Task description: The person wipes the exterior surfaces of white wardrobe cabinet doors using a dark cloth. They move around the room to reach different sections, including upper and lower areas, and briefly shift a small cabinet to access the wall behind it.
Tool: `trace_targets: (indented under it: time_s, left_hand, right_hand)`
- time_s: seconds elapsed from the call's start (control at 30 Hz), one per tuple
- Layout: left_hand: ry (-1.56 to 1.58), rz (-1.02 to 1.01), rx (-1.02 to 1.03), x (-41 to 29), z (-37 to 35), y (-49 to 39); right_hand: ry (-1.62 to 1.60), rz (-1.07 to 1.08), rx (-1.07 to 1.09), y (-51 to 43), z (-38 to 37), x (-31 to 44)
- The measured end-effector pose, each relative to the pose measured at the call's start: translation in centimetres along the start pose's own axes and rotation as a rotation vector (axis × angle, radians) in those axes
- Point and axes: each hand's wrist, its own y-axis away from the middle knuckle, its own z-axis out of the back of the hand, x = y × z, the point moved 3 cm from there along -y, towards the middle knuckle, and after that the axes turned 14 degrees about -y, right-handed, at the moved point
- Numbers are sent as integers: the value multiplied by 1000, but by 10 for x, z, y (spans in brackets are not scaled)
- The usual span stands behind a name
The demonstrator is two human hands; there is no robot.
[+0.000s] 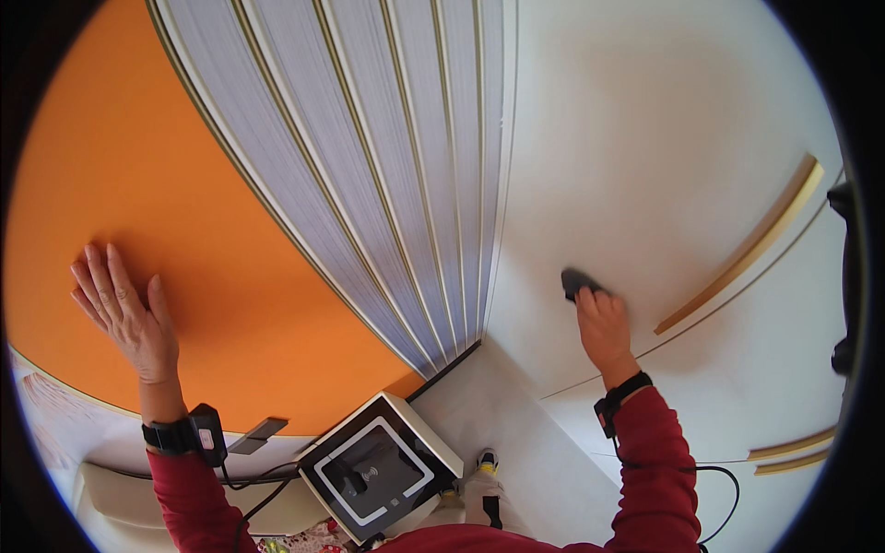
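Observation:
My left hand is flat against an orange wall panel, its fingers spread and nothing in it. On the right, my right hand grips a dark pad or folded cloth. The pad lies against a white cabinet door. My fingers cover part of it, and its material is too blurred to tell. Between the two hands runs a grey ribbed wall panel with gold-coloured strips.
A bedside cabinet with a dark glass top stands below, close to my feet. Gold handles stick out from the white doors. A grey wall plate and a beige cushioned edge are at lower left. Black cables trail from my wrist straps.

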Motion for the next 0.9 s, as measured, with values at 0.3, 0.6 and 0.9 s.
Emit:
trace_targets:
  time_s: [0.3, 0.6, 0.9]
  left_hand:
    - [-120, -33, -38, -1, -15, 8]
    - [-146, -30, -49, -1, -14, 5]
    - [-172, -61, -45, 1, -19, 11]
  right_hand:
    - [-133, 37, 170, 14, -45, 9]
    - [192, 65, -448, -185, 85, -8]
    - [-209, 44, -77, -68, -91, 21]
